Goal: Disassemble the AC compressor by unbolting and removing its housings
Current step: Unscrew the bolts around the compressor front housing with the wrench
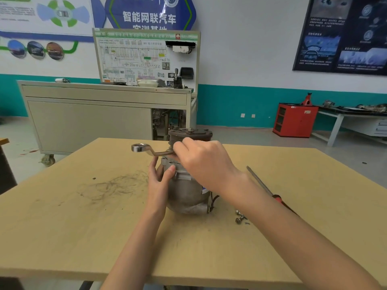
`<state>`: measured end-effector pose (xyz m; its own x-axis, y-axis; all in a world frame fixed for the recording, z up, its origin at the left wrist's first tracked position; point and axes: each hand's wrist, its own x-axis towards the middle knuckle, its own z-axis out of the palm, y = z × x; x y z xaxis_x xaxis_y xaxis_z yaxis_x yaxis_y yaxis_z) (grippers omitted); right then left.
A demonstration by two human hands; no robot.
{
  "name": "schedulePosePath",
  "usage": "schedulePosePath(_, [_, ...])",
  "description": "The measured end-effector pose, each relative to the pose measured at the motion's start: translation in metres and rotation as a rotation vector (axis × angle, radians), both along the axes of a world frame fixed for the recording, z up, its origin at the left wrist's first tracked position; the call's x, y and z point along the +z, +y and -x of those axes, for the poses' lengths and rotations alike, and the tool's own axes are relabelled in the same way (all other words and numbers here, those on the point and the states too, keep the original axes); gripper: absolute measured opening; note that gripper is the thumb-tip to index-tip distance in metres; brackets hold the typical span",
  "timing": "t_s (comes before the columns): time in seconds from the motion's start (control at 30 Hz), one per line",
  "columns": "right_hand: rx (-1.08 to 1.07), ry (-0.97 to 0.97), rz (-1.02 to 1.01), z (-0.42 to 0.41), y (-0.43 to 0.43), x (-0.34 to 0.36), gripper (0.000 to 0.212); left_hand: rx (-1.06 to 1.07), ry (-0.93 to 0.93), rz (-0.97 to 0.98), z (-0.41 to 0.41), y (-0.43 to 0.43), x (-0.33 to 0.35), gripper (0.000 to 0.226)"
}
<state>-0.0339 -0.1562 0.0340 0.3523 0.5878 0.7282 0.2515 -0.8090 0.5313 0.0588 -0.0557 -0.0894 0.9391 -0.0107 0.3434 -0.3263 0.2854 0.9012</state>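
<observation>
Standing upright near the middle of the table (83, 227), the compressor (184, 193) has its pulley (188, 135) at the top and its rounded end housing on the tabletop. The left hand (160, 181) grips the body from the left, with the thumb across the front and the fingers curled round the far side. The right hand (201, 158) is curled round the shank of a wrench (144, 149) just below the pulley; the free ring end projects to the left, and the working end is hidden behind the hand. The right forearm crosses a red-handled screwdriver (259, 181) lying on the table to the right and covers part of its handle. Loose bolts (239, 217) lie beside the compressor base, between it and the forearm. Dark scuff marks (117, 185) cover the tabletop to the left. Behind the table stands a wheeled cart (88, 120) carrying a wiring-diagram board (144, 57) and a closed white box (147, 82) whose contents cannot be seen. Further right, a red cabinet (295, 120) with a red stand (306, 99) on top has open compartments, but they are too dark to read. A low bench (343, 116) beside it holds assorted metal parts.
</observation>
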Motion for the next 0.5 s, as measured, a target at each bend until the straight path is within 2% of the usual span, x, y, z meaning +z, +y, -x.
schedulePosePath(0.07, [0.140, -0.008, -0.105, -0.001, -0.010, -0.007, 0.013, -0.014, 0.007, 0.003, 0.001, 0.002, 0.001, 0.060])
schedulePosePath(0.13, [0.346, 0.061, -0.372, -0.001, -0.029, -0.015, 0.022, -0.038, 0.005, 0.011, 0.001, 0.003, 0.000, 0.067])
schedulePosePath(0.23, [0.707, 0.488, -1.185, 0.000, -0.059, -0.026, 0.019, -0.056, 0.008, 0.022, 0.001, 0.004, 0.001, 0.075])
schedulePosePath(0.3, [0.820, 0.752, -1.547, -0.014, -0.074, -0.027, 0.026, -0.060, 0.004, 0.022, 0.002, 0.004, 0.001, 0.074])
schedulePosePath(0.4, [0.908, 1.023, -1.808, -0.041, -0.086, -0.024, 0.031, -0.065, -0.005, 0.035, 0.004, 0.004, 0.003, 0.082])
schedulePosePath(0.5, [0.996, 1.199, -1.942, -0.055, -0.088, -0.029, 0.031, -0.068, -0.005, 0.044, 0.005, 0.004, 0.005, 0.083])
